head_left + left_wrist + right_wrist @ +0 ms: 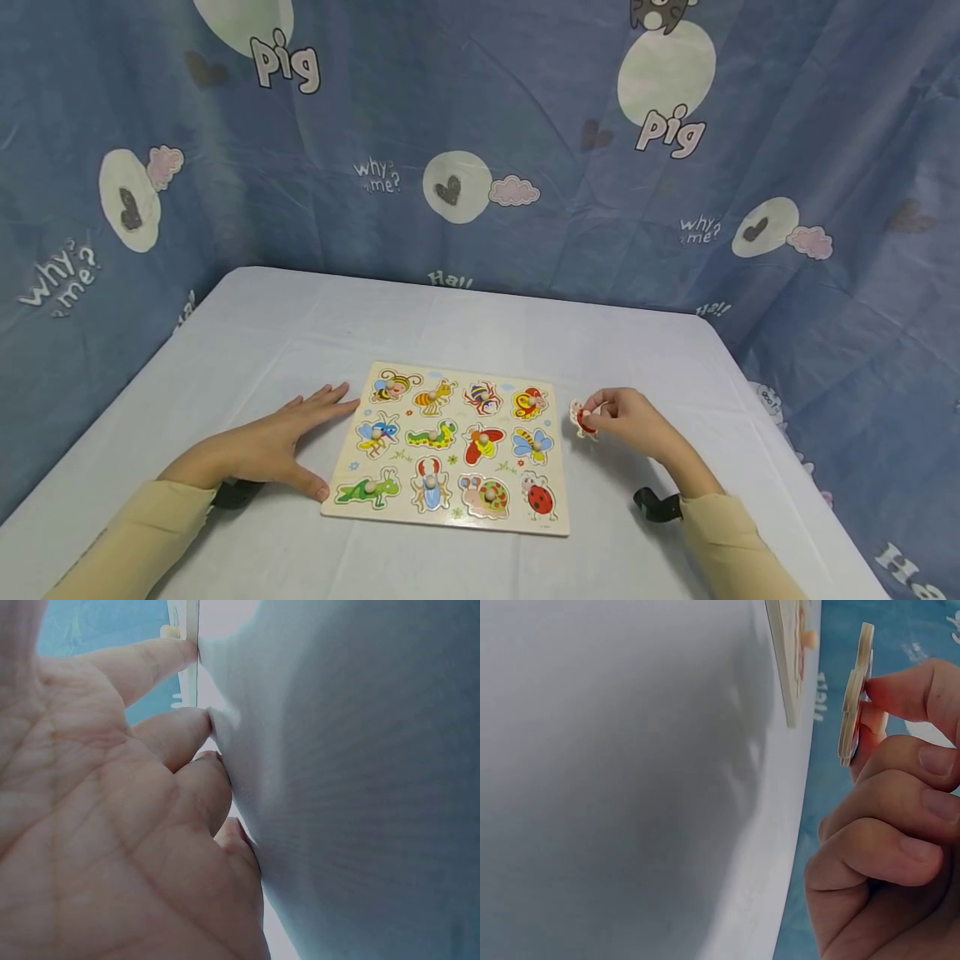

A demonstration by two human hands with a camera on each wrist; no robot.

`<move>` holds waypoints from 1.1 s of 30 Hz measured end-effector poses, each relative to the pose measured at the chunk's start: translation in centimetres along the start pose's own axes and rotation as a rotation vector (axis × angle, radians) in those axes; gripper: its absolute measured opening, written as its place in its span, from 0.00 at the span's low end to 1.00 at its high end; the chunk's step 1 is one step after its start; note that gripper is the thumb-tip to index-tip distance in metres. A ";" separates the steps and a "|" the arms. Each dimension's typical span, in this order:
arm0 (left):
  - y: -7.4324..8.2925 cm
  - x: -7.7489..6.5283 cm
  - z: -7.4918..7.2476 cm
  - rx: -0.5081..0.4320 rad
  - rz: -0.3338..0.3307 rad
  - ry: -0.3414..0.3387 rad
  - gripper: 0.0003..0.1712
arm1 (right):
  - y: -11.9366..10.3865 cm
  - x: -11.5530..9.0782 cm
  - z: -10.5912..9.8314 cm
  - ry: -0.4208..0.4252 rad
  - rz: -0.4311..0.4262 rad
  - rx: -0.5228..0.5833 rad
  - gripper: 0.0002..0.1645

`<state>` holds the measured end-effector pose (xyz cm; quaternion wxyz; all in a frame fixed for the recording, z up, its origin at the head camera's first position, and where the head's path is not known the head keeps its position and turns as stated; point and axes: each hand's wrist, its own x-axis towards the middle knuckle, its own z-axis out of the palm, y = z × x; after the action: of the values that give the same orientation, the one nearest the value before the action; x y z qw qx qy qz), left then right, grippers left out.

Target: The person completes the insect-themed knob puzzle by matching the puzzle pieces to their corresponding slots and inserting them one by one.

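A wooden knob puzzle board (401, 511) with rows of colourful insect pieces lies flat on the table. My left hand (270, 446) is spread at its left side, thumb and index fingertip touching the edge; in the left wrist view the fingers (142, 667) reach out fairly straight. Just off the board's right side, my right hand (633, 425) pinches a red ladybug puzzle piece (580, 419) between thumb and index finger. The right wrist view shows this piece (853, 705) edge-on, raised above the table. At the board's lower right, a ladybug picture (538, 497) shows no knob.
A white cloth covers the table (300, 333). Blue printed fabric (525, 100) hangs behind it and along both sides. Dark straps (656, 505) sit at the wrists, by the beige sleeves.
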<state>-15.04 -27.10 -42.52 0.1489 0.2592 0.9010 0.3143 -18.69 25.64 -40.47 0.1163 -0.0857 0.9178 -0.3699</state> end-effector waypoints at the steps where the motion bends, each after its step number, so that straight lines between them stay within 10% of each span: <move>1: 0.0 0.0 0.0 0.003 0.002 0.004 0.72 | -0.1 -0.1 0.1 -0.005 -0.002 0.005 0.12; 33: 0.0 0.0 0.0 0.011 0.000 0.008 0.72 | -2.2 -3.7 5.1 -0.197 -0.145 0.018 0.05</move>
<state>-15.07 -27.07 -42.56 0.1441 0.2586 0.9033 0.3104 -13.59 21.61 -41.95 0.1796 -0.1866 0.8900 -0.3752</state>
